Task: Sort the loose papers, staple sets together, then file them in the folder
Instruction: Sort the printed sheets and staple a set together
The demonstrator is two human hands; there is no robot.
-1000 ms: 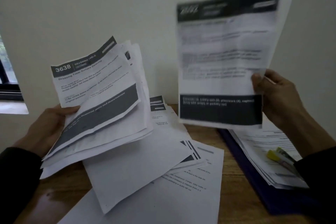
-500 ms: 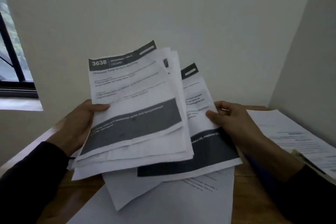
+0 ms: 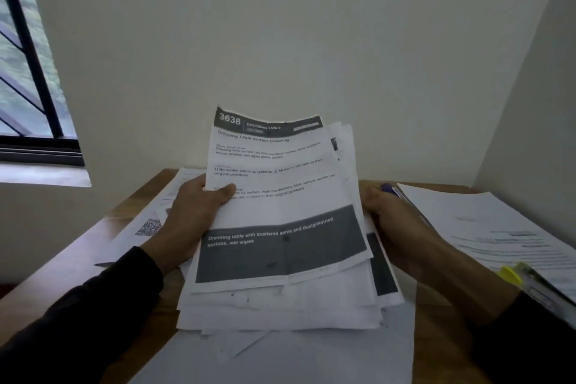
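Head view: I've got the paper stack [image 3: 280, 227] held up over the worktop [image 3: 436, 337], left hand [image 3: 190, 221] pinching its left edge, right hand [image 3: 396, 227] gripping the right edge, probably squaring it. Folder [image 3: 530, 277] sits right.

Top sheet [image 3: 280, 196] of the held stack: white, black print, dark grey band across the head with white figures "3638", and a broad dark grey block with white lettering low on the page. Sheets beneath it: white, one showing a black block at its right edge [image 3: 381, 268]. Loose papers [image 3: 280, 355] on the table: white; one at left carries a black-and-white square code pattern [image 3: 149, 227]. Table [image 3: 93, 237]: brown wood. Sleeves [image 3: 93, 305]: black. Folder edge [image 3: 388, 188]: purple-blue. Papers in the folder [image 3: 486, 227]: white with grey lines of print. Clip [image 3: 511, 274] at right: yellow. Wall [image 3: 280, 25]: off-white. Window frame [image 3: 31, 50]: black.
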